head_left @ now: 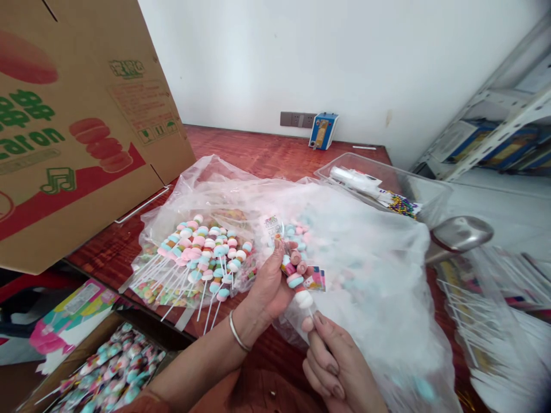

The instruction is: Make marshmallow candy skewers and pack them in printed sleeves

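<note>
A marshmallow candy skewer (pixel 296 281) with pink, blue and white pieces slants between my two hands over the table. My left hand (pixel 273 284), a bangle at its wrist, is closed around the skewer's upper candies. Below the white piece, my right hand (pixel 333 358) pinches the stick between thumb and fingers. A see-through printed wrapper (pixel 272 223) shows just beyond my left fingertips; whether it encloses the skewer I cannot tell. Close to my left fingers is a small colourful card (pixel 316 279). Several similar skewers (pixel 210 246) lie heaped to the left, white sticks pointing towards me.
A large translucent bag (pixel 379 252) with pastel candies covers the table's middle and right. At left stands a big cardboard box (pixel 86 132); below it, an open carton holds wrapped skewers (pixel 116 367). A plastic bin (pixel 434 198), metal scoop (pixel 462 232) and white sticks (pixel 465 321) are right.
</note>
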Motion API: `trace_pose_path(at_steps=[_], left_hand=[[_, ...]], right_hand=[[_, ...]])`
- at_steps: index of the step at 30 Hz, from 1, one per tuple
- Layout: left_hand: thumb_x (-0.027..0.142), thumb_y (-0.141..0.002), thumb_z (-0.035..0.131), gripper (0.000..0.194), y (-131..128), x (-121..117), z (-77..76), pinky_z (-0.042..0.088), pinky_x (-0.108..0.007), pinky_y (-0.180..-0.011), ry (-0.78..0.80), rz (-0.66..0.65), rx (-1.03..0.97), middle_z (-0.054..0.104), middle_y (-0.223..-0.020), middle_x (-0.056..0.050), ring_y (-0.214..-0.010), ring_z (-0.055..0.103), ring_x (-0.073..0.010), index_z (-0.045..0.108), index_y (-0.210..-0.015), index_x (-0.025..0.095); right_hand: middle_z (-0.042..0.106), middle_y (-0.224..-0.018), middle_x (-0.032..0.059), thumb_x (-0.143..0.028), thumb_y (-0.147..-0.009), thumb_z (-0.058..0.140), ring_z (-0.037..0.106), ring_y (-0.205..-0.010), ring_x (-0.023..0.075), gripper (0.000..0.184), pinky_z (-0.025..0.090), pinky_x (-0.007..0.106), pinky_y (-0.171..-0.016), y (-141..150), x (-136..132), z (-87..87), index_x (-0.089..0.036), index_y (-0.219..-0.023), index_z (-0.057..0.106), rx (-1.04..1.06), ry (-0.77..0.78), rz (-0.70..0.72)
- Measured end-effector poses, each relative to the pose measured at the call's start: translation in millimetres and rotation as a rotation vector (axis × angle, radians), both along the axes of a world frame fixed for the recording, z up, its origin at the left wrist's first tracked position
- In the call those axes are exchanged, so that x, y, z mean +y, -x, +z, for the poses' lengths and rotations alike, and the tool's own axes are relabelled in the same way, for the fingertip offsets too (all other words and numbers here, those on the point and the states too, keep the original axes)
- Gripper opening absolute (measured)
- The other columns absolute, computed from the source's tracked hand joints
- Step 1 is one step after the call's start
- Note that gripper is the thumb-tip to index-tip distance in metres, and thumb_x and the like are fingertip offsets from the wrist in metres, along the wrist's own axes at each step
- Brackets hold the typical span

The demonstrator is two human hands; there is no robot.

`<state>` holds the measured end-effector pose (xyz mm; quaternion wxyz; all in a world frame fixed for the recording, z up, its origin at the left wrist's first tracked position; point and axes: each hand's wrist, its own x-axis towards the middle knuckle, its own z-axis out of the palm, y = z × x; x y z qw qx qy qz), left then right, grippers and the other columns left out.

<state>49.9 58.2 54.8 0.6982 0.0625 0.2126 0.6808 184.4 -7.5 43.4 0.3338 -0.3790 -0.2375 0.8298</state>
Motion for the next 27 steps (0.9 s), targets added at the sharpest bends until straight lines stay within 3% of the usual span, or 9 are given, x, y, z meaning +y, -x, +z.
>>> trace_pose_path(at_steps=[3, 8, 10, 12, 15, 19, 21, 24, 27], left_hand=[[0.041, -0.088, 0.062, 0.025, 1, 0, 3.2, 0.052, -0.027, -0.073, 0.036, 0.004, 0.0, 0.048, -0.067, 0.004, -0.058, 0.05, -0.0081, 0.058, -0.09, 0.016], [0.037, -0.088, 0.063, 0.022, 3, -2, 8.1, 0.05, -0.024, -0.064, 0.106, 0.026, 0.031, 0.051, -0.068, 0.003, -0.06, 0.053, -0.0096, 0.056, -0.087, 0.016], [0.037, -0.088, 0.062, 0.022, 2, -2, 8.1, 0.049, -0.023, -0.062, 0.1, 0.026, 0.029, 0.051, -0.068, 0.002, -0.06, 0.053, -0.0097, 0.056, -0.087, 0.016], [0.038, -0.088, 0.062, 0.023, 1, -3, 7.8, 0.048, -0.023, -0.062, 0.096, 0.035, 0.026, 0.05, -0.068, 0.002, -0.06, 0.053, -0.0095, 0.056, -0.087, 0.016], [0.042, -0.088, 0.061, 0.027, -2, -5, 7.7, 0.049, -0.024, -0.064, 0.109, 0.03, 0.0, 0.05, -0.068, 0.003, -0.06, 0.052, -0.0095, 0.056, -0.086, 0.016], [0.05, -0.089, 0.057, 0.035, -2, -5, 6.0, 0.05, -0.027, -0.067, 0.069, -0.026, -0.054, 0.049, -0.066, 0.003, -0.059, 0.052, -0.0107, 0.057, -0.086, 0.016], [0.053, -0.088, 0.056, 0.037, -2, -4, 4.2, 0.051, -0.029, -0.068, 0.066, -0.051, -0.067, 0.049, -0.066, 0.002, -0.06, 0.053, -0.0114, 0.057, -0.084, 0.016], [0.054, -0.086, 0.059, 0.038, -2, -3, 2.0, 0.052, -0.03, -0.069, 0.089, -0.073, -0.058, 0.051, -0.065, 0.002, -0.06, 0.055, -0.012, 0.057, -0.081, 0.016], [0.044, -0.084, 0.066, 0.029, 1, -2, 0.1, 0.053, -0.03, -0.07, 0.091, -0.053, 0.037, 0.059, -0.071, 0.0, -0.063, 0.06, -0.0131, 0.061, -0.09, 0.016]], right_hand=[[0.031, -0.046, -0.0108, -0.051, -0.087, 0.059, 0.023, -0.037, 0.0047, 0.034, 0.023, 0.018, -0.038, 0, 2, -7.4, -0.018, -0.081, 0.064, -0.292, -0.314, -0.058], [0.067, -0.069, 0.0041, -0.025, -0.09, 0.058, 0.059, -0.059, 0.0145, 0.017, 0.04, 0.025, -0.06, -9, 7, -25.0, -0.015, -0.091, 0.072, -1.014, -1.268, -0.153], [0.068, -0.066, 0.005, -0.019, -0.09, 0.059, 0.059, -0.057, 0.0151, 0.015, 0.038, 0.026, -0.06, -12, 9, -28.1, -0.013, -0.094, 0.073, -1.159, -1.49, -0.215], [0.064, -0.059, 0.0028, -0.017, -0.088, 0.061, 0.055, -0.053, 0.0145, 0.014, 0.035, 0.027, -0.058, -12, 10, -28.3, -0.015, -0.095, 0.073, -1.233, -1.56, -0.284], [0.062, -0.059, 0.0016, -0.027, -0.088, 0.062, 0.052, -0.052, 0.0131, 0.013, 0.034, 0.026, -0.053, -7, 8, -23.9, -0.018, -0.09, 0.071, -1.068, -1.269, -0.285], [0.032, -0.046, -0.0107, -0.049, -0.091, 0.055, 0.023, -0.035, 0.0059, 0.031, 0.023, 0.019, -0.036, 2, 6, -12.9, -0.021, -0.078, 0.059, -0.327, -0.37, -0.114], [0.021, -0.044, -0.0147, -0.05, -0.088, 0.059, 0.01, -0.033, 0.0034, 0.031, 0.017, 0.017, -0.032, 3, 6, -8.2, -0.021, -0.077, 0.057, -0.013, -0.092, -0.051], [0.02, -0.042, -0.0154, -0.045, -0.088, 0.063, 0.008, -0.031, 0.0018, 0.027, 0.016, 0.016, -0.03, 2, 8, -6.0, -0.019, -0.079, 0.061, 0.164, 0.015, -0.002], [0.023, -0.044, -0.0142, -0.043, -0.089, 0.063, 0.012, -0.034, 0.0018, 0.028, 0.017, 0.015, -0.033, 0, 8, -7.6, -0.017, -0.081, 0.064, 0.106, -0.03, -0.034]])
